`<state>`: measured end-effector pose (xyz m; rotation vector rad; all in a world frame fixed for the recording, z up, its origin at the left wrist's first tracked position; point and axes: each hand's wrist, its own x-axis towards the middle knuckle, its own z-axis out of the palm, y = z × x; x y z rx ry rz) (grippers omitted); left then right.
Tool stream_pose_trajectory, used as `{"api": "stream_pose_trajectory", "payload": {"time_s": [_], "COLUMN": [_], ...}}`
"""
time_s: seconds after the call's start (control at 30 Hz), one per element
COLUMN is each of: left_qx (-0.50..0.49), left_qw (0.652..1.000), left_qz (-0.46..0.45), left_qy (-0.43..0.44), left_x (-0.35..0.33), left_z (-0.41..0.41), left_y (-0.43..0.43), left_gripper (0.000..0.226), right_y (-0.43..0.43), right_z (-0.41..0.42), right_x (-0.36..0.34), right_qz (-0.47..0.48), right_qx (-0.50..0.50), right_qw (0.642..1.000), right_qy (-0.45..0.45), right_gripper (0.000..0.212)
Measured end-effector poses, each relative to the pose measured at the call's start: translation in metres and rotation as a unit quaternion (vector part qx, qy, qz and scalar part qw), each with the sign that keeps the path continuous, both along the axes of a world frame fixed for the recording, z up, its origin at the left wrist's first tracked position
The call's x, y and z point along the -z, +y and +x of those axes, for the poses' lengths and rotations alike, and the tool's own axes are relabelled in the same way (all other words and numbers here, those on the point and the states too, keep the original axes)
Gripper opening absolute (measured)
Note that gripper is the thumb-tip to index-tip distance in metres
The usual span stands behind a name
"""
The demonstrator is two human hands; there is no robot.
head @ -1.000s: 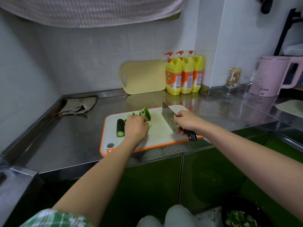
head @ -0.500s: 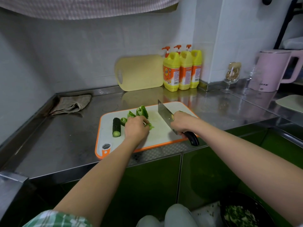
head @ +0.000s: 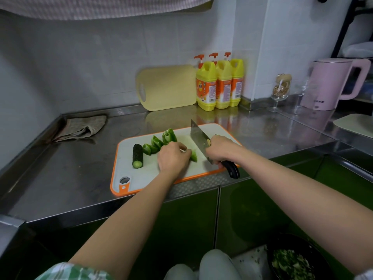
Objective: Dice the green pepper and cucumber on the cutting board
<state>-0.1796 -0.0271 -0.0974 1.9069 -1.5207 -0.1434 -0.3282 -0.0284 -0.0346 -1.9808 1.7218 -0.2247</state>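
On the steel counter (head: 80,168) lies a white cutting board (head: 145,174) with an orange rim, close to the front edge. The left hand (head: 172,158) rests on the board with its fingers curled down over a pepper strip (head: 194,155), pinning it against the surface; only the strip's right end shows past the fingertips. The right hand (head: 221,150) is wrapped around the black handle of a cleaver (head: 198,136), whose blade stands tilted just right of the strip. Several larger green pepper pieces (head: 161,141) sit in a row behind the left hand, and 1 cucumber piece (head: 137,156) lies at the left of the board, its cut end facing the person. Against the back wall lean a yellow board (head: 167,87) and 3 yellow bottles (head: 220,85); a folded cloth (head: 80,128) lies in the left corner.
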Motion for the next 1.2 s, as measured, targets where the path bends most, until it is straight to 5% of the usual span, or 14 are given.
{"api": "stream_pose_trajectory", "payload": {"time_s": [0.23, 0.7, 1.2], "left_qx": [0.057, 0.067, 0.058], "left_qw": [0.994, 0.993, 0.989], "left_qz": [-0.041, -0.033, -0.012], "left_qy": [0.079, 0.096, 0.133], "left_x": [0.015, 0.022, 0.016], "left_z": [0.003, 0.007, 0.006], "left_y": [0.001, -0.01, -0.004], "left_gripper": [0.019, 0.016, 0.009], "right_y": [0.0, 0.021, 0.017], "right_z": [-0.012, -0.004, 0.023], "right_x": [0.005, -0.009, -0.004], "right_qz": [-0.018, 0.029, -0.006], "right_qx": [0.024, 0.006, -0.006], "right_qw": [0.993, 0.998, 1.0], "right_qy": [-0.118, -0.052, -0.017], "right_gripper": [0.017, 0.029, 0.014]}}
